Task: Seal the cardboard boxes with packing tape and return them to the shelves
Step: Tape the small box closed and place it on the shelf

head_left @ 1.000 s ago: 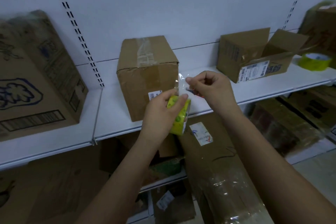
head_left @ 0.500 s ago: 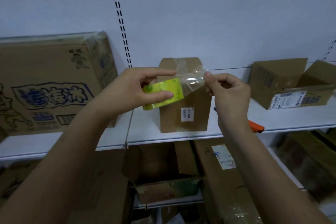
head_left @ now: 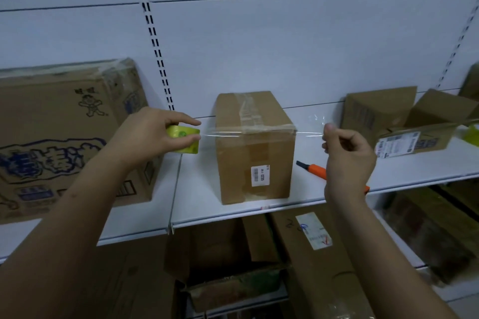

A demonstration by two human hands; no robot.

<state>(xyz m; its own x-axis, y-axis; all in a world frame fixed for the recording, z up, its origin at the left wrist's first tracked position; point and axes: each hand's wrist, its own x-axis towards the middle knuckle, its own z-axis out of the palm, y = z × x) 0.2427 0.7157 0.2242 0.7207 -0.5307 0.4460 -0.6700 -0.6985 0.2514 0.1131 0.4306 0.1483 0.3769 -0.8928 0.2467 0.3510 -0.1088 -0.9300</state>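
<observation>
At the far left of the white shelf, a large printed carton is seen, its top corner wrapped in clear film. Just to its right, the left hand is held above the shelf, with its fingers and thumb curled around a yellow-green roll of packing tape. From the roll, a clear strip of tape is drawn out level to the right, across the front upper edge of a small cardboard box. Whether the strip is touching the box cannot be told. The box is stood upright on the shelf between the two hands, its flaps closed, with older tape seen along its top seam and a white barcode label on its front face. To the right of the box, an orange box cutter is laid on the shelf, partly hidden behind the right hand. The free end of the strip is pinched between the thumb and fingers of that hand, which is raised just right of the box. Further right, an open cardboard box is set on the same shelf, its flaps up and a shipping label on its side. Below the shelf, more cartons are stacked on the lower level.
</observation>
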